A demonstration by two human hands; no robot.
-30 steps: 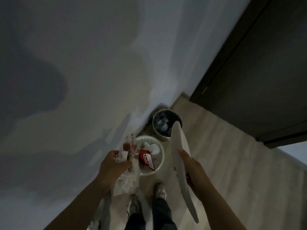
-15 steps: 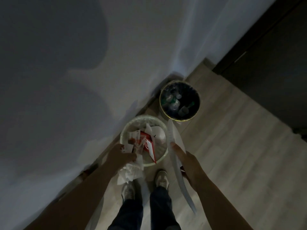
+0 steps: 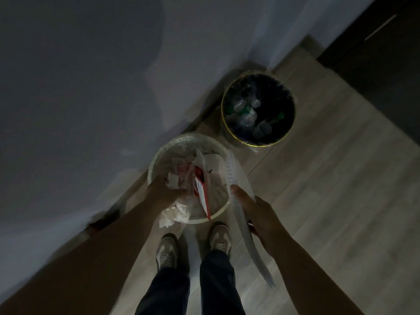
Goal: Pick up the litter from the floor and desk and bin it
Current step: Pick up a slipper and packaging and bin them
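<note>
Above the white bin (image 3: 156,155) by the wall (image 3: 91,87), my left hand (image 3: 169,193) grips a bundle of crumpled tissue and wrappers (image 3: 175,215), with the fingers curled around it just over the rim. My right hand (image 3: 256,212) pinches a paper plate (image 3: 237,177) held on its edge, beside the same bin. I judge this is the binning step. Next I should loosen the left fingers so the bundle drops inside, then tip the plate in carefully, because the bin looks rather full, with a red carton (image 3: 202,194) standing in it

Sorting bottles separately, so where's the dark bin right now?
Head view, upper right of centre: the dark bin stands by the wall, just beyond the white bin.
</note>
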